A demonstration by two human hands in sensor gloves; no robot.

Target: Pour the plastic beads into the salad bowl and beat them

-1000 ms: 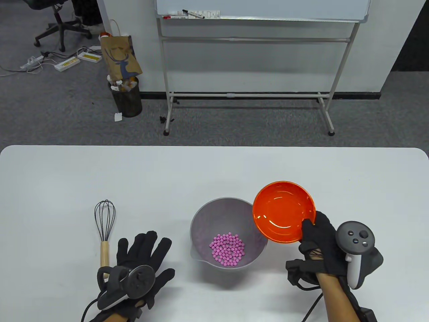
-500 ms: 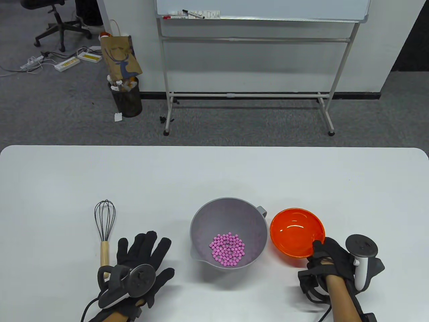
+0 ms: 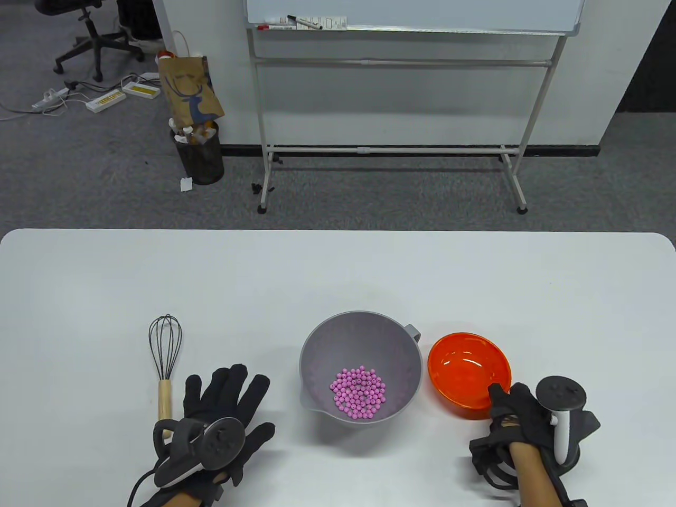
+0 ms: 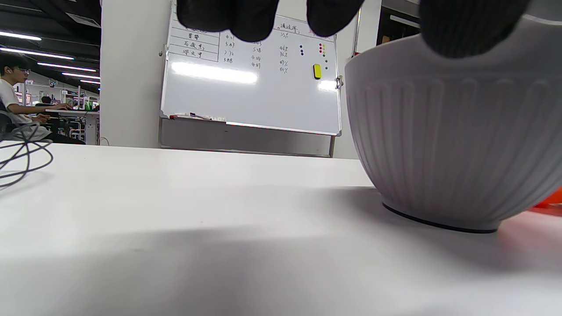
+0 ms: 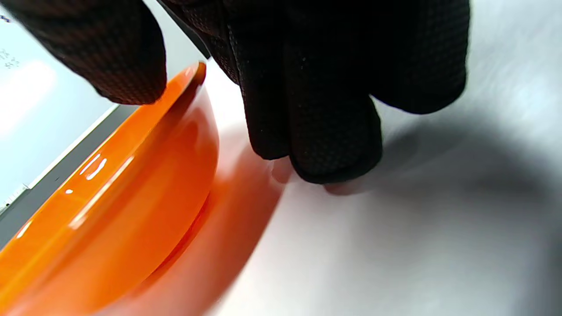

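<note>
On the table, the grey salad bowl already held the pink beads; beating remained. My right hand pinched the empty orange bowl by its rim, plain only from the wrist. My left hand lay flat, empty, beside the untouched whisk.

bench: white | salad bowl: grey, upright, pink plastic beads heaped inside | orange bowl: just right of salad bowl, right hand pinching its near rim | whisk: lying left, wooden handle | left hand: flat on bench, fingers spread, beside whisk
</note>
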